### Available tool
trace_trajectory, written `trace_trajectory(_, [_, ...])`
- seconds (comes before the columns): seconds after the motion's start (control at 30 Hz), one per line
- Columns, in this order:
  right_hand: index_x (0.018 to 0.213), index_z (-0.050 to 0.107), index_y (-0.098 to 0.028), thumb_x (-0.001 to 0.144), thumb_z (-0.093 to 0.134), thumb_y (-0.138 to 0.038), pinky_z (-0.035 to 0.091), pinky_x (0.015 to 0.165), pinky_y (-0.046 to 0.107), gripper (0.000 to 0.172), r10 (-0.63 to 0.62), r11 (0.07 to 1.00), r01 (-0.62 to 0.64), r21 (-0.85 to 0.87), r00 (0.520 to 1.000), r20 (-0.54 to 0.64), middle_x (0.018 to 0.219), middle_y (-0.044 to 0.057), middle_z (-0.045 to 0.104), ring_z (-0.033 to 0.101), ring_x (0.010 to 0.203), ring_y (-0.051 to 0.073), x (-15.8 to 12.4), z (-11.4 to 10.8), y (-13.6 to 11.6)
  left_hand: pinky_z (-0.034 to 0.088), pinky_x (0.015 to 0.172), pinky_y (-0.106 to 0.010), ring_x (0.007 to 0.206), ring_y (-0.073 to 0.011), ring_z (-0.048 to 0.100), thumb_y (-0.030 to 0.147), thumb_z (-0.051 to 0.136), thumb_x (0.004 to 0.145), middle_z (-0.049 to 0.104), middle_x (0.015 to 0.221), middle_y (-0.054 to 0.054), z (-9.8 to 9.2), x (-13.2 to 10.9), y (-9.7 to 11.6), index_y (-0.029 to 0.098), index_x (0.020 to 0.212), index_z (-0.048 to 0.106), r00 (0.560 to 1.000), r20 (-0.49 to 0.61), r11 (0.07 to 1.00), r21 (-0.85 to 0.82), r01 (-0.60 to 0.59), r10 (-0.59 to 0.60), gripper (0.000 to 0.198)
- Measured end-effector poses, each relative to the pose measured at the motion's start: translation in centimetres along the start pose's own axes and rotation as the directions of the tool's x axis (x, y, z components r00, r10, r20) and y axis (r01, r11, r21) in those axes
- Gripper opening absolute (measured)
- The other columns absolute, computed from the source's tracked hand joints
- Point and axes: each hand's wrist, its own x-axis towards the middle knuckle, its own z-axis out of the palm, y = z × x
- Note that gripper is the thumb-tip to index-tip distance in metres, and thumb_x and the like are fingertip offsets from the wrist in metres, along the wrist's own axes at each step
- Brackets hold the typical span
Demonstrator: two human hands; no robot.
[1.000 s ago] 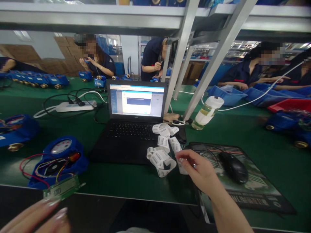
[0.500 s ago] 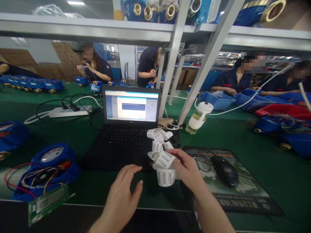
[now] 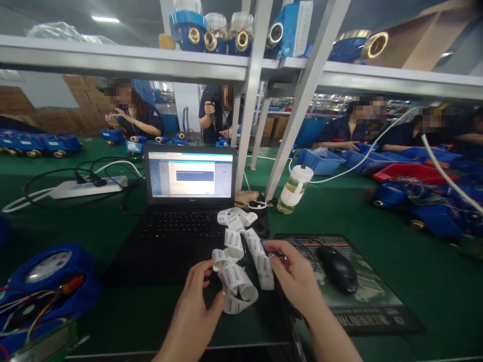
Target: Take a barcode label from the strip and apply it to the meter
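**Barcode label strip held over the laptop's front edge**

The label strip curls from the laptop keyboard toward the person, long axis running away from them. The left hand pinches its near coil; the right hand grips the far run. Judged best: keep it taut and peel slowly. A mouse lies right of the laptop.

The left hand and right hand hold a curled barcode label strip, apparently pinched, before the laptop.
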Motion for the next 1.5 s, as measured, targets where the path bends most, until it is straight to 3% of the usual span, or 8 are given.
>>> trace_trajectory(0.23, [0.099, 0.059, -0.015, 0.075, 0.055, -0.003, 0.046, 0.078, 0.028, 0.027, 0.204, 0.944, -0.141, -0.299, 0.960, 0.193, 0.090, 0.004, 0.063, 0.059, 0.086, 0.019, 9.1, -0.9, 2.1, 0.054, 0.088, -0.041, 0.107, -0.0232, 0.056, 0.032, 0.047, 0.082, 0.046, 0.126, -0.009, -0.5, -0.4, -0.8, 0.027, 0.122, 0.042, 0.997, -0.051, 0.995, 0.084, -0.047, 0.051, 0.041])
trace_trajectory(0.37, [0.095, 0.062, -0.014, 0.064, 0.059, 0.005, 0.045, 0.074, 0.028, 0.036, 0.277, 0.936, -0.200, -0.288, 0.926, 0.255, 0.083, 0.003, 0.063, 0.059, 0.080, 0.021, 13.3, 0.2, 4.0, 0.056, 0.083, -0.041, 0.102, -0.0234, 0.058, 0.038, 0.046, 0.083, 0.047, 0.125, -0.010, -1.2, 0.4, -1.0, 0.025, 0.121, 0.044, 0.992, -0.097, 0.988, 0.143, -0.063, 0.077, 0.040])
trace_trajectory(0.5, [0.089, 0.061, -0.012, 0.058, 0.057, 0.004, 0.041, 0.056, 0.022, 0.035, 0.264, 0.964, -0.240, -0.110, 0.873, 0.409, 0.063, -0.004, 0.058, 0.056, 0.061, 0.016, 15.2, 0.9, 4.7, 0.057, 0.082, -0.041, 0.097, -0.0236, 0.061, 0.040, 0.048, 0.083, 0.050, 0.120, -0.012, -2.0, 1.9, -0.4, 0.023, 0.117, 0.047, 0.981, -0.141, 0.979, 0.175, -0.105, 0.130, 0.038])
trace_trajectory(0.63, [0.091, 0.058, -0.011, 0.065, 0.054, -0.010, 0.038, 0.055, 0.021, 0.027, 0.116, 0.961, -0.215, 0.177, 0.888, 0.445, 0.064, -0.003, 0.056, 0.052, 0.059, 0.013, 15.8, 0.2, 3.8, 0.056, 0.084, -0.041, 0.099, -0.0239, 0.060, 0.037, 0.051, 0.082, 0.053, 0.119, -0.011, -2.1, 3.9, 0.8, 0.023, 0.114, 0.051, 0.963, -0.172, 0.967, 0.187, -0.174, 0.206, 0.035])
trace_trajectory(0.77, [0.097, 0.056, -0.011, 0.068, 0.057, -0.028, 0.040, 0.061, 0.023, 0.034, -0.010, 0.900, -0.168, 0.401, 0.914, 0.405, 0.070, -0.001, 0.055, 0.053, 0.065, 0.014, 16.1, -1.0, 2.5, 0.055, 0.084, -0.040, 0.098, -0.0231, 0.060, 0.035, 0.051, 0.081, 0.056, 0.115, -0.009, -1.8, 6.0, 2.4, 0.023, 0.109, 0.055, 0.951, -0.187, 0.964, 0.143, -0.223, 0.248, 0.031])
trace_trajectory(1.13, [0.095, 0.060, -0.013, 0.068, 0.060, -0.030, 0.045, 0.065, 0.026, 0.032, -0.098, 0.823, -0.095, 0.560, 0.948, 0.304, 0.081, 0.003, 0.060, 0.056, 0.072, 0.016, 14.8, -1.6, -1.6, 0.050, 0.072, -0.030, 0.076, -0.0184, 0.062, 0.029, 0.054, 0.075, 0.067, 0.087, -0.004, 0.1, 9.5, 8.5, 0.021, 0.089, 0.068, 0.978, -0.057, 0.980, -0.007, -0.201, 0.200, 0.021])
trace_trajectory(1.27, [0.095, 0.060, -0.014, 0.071, 0.056, -0.025, 0.047, 0.062, 0.024, 0.028, -0.131, 0.801, -0.083, 0.593, 0.942, 0.309, 0.083, 0.003, 0.061, 0.058, 0.073, 0.015, 13.8, -1.6, -2.9, 0.050, 0.072, -0.031, 0.076, -0.0206, 0.064, 0.034, 0.058, 0.073, 0.069, 0.083, -0.004, 1.3, 9.9, 9.2, 0.017, 0.092, 0.068, 0.998, -0.041, 0.981, -0.188, -0.044, 0.037, 0.027])
trace_trajectory(1.5, [0.095, 0.059, -0.014, 0.078, 0.053, -0.021, 0.051, 0.075, 0.028, 0.019, -0.164, 0.803, -0.018, 0.596, 0.954, 0.249, 0.090, 0.005, 0.063, 0.061, 0.085, 0.018, 13.3, -2.3, -3.4, 0.050, 0.066, -0.025, 0.066, -0.0160, 0.063, 0.036, 0.069, 0.064, 0.069, 0.070, -0.005, 1.2, 9.3, 9.5, 0.012, 0.083, 0.069, 0.988, -0.041, 0.823, -0.559, 0.103, -0.151, 0.031])
